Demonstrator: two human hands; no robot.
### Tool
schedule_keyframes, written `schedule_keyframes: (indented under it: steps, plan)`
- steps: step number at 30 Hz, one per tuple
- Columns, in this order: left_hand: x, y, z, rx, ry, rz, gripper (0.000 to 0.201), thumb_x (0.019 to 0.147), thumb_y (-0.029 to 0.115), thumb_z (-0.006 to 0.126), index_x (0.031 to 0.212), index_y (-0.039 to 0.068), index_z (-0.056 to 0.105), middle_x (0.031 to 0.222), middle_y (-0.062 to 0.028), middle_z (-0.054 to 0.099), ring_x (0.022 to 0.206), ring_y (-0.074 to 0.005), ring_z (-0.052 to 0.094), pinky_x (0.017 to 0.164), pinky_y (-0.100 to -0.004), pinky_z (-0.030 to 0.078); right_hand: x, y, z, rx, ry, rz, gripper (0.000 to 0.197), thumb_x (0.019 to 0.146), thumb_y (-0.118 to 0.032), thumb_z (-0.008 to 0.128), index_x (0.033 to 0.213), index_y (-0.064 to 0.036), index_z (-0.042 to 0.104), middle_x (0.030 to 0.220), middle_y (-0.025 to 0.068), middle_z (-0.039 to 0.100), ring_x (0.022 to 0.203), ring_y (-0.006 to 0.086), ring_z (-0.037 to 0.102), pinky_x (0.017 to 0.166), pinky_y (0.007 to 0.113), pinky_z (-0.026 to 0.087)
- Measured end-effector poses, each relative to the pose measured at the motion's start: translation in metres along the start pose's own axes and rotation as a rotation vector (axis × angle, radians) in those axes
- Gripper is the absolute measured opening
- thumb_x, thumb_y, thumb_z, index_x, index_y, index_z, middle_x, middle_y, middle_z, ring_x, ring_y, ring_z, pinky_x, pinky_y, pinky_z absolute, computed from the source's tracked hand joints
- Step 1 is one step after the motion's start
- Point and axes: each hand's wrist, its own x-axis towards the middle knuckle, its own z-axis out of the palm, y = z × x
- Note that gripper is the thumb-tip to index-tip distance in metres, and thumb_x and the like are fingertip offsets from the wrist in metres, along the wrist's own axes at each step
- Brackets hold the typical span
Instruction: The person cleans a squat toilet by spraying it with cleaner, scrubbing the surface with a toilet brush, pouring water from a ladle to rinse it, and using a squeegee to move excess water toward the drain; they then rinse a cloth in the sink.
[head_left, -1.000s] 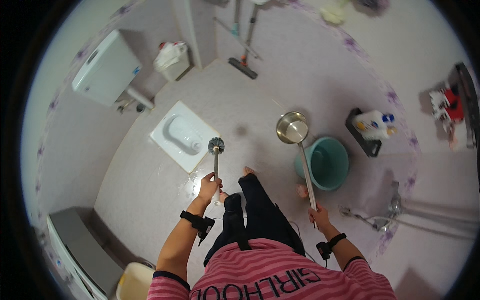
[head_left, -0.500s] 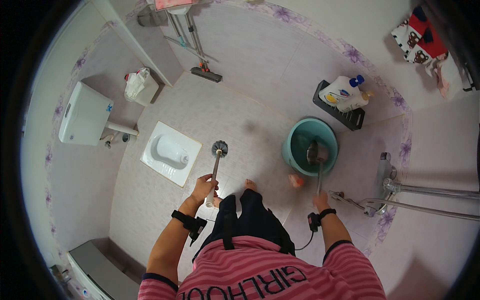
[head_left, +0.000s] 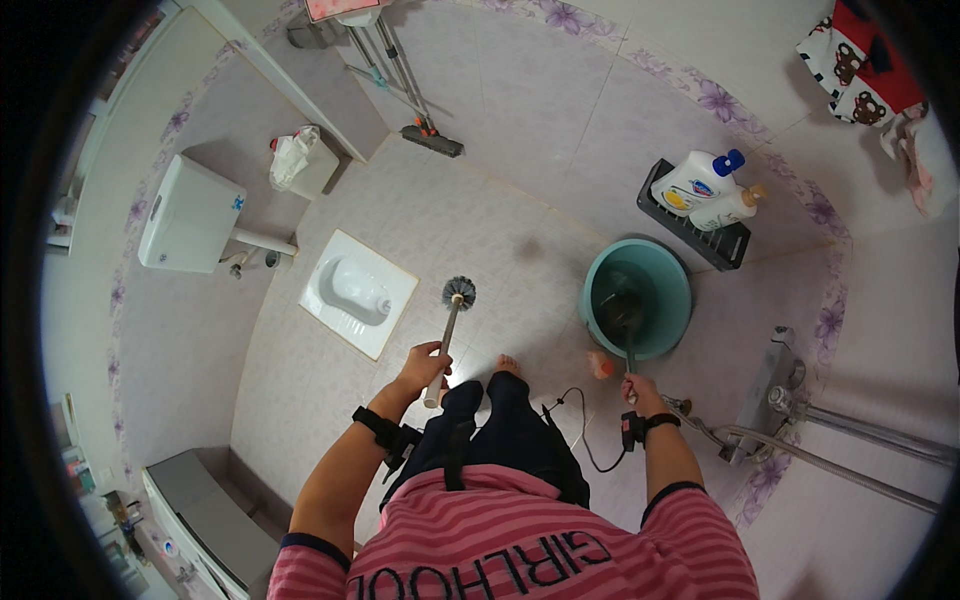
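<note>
My left hand [head_left: 420,370] is wrapped round the handle of a toilet brush [head_left: 452,322]. Its dark round bristle head points away from me, to the right of the white squat toilet [head_left: 362,260]. With closed fingers, my right hand [head_left: 645,395] grips a long-handled metal ladle [head_left: 630,348] at the near edge of the teal bucket [head_left: 681,280]. The ladle's bowl is down inside the bucket, dark and partly obscured, apparently in water.
Left of the toilet are a white cistern [head_left: 190,215] and a bin [head_left: 318,168] with a bag. A broom [head_left: 432,141] leans at the far wall. A rack [head_left: 690,232] holds bottles behind the bucket; a tap [head_left: 765,395] and hose are at right. An orange object [head_left: 600,364] lies near the bucket.
My right hand has lowered the ladle deeper into the bucket, its bowl now darker and less distinct. My left hand still holds the brush. The view has shifted slightly.
</note>
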Motion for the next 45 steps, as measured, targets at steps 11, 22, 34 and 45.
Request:
schedule_keyframes:
  steps: [11,22,34,45]
  plan:
    - [-0.005,-0.013,-0.004,-0.101,0.032,-0.026,0.048,0.075,0.007,0.055,0.119,-0.005,0.042,0.067,-0.0118,0.055,0.052,-0.0197,0.055,0.043,-0.0318,0.049,-0.132,0.085,-0.022,0.378,-0.223,0.074,0.02,0.085,-0.015,0.052,0.068,-0.0103,0.042,0.055,-0.0036,0.037,0.044,0.0046,0.035,0.041,0.018,0.035]
    - [0.003,-0.06,-0.026,-0.275,0.205,-0.025,0.057,0.072,0.005,0.052,0.126,-0.004,0.035,0.067,-0.0138,0.057,0.05,-0.021,0.055,0.045,-0.0321,0.048,-0.139,0.08,0.022,-0.031,-0.286,0.026,0.019,0.08,-0.002,0.049,0.095,-0.0092,0.04,0.06,-0.0013,0.039,0.04,0.0049,0.032,0.034,0.019,0.029]
    - [-0.017,-0.224,-0.109,-0.295,0.485,-0.016,0.059,0.074,0.003,0.05,0.127,-0.01,0.028,0.065,-0.011,0.055,0.047,-0.0174,0.053,0.044,-0.0296,0.047,-0.067,0.11,0.22,-0.673,-0.475,0.076,0.017,0.08,-0.008,0.055,0.094,-0.0045,0.047,0.059,-0.0009,0.042,0.043,0.0081,0.037,0.037,0.023,0.032]
    - [-0.081,-0.308,-0.186,-0.725,0.548,-0.038,0.06,0.074,0.005,0.052,0.128,-0.008,0.028,0.062,-0.0099,0.056,0.046,-0.0164,0.053,0.043,-0.0275,0.046,0.055,0.279,0.443,-1.284,-0.516,-0.116,0.001,0.074,-0.002,0.049,0.074,-0.0011,0.049,0.052,0.0045,0.045,0.038,0.0136,0.041,0.034,0.028,0.031]
